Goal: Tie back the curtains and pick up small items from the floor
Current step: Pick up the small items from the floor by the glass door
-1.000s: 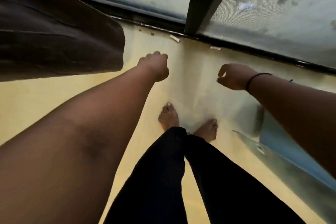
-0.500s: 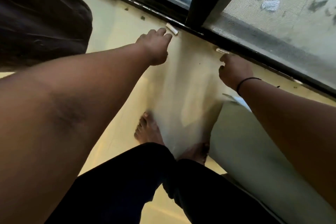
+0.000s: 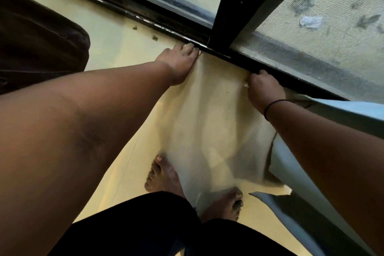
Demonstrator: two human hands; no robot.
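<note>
Both hands reach down to the floor (image 3: 116,48) beside the black window track (image 3: 145,16). The left hand (image 3: 179,62) and right hand (image 3: 264,89) each curl fingers over something there; what, I cannot tell.

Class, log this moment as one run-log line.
left hand: fingertips at window track | right hand: curled at track | small item: hidden | debris specks: on floor

Pale yellow floor (image 3: 116,48), running up to a black window track (image 3: 158,18). Two small dark bits of debris (image 3: 154,37) lie on it just beside the track. A dark brown curtain (image 3: 37,43) bunches onto it at left. Two bare feet (image 3: 164,176) stand on it, sheer pale fabric (image 3: 207,131) draped between them.
</note>
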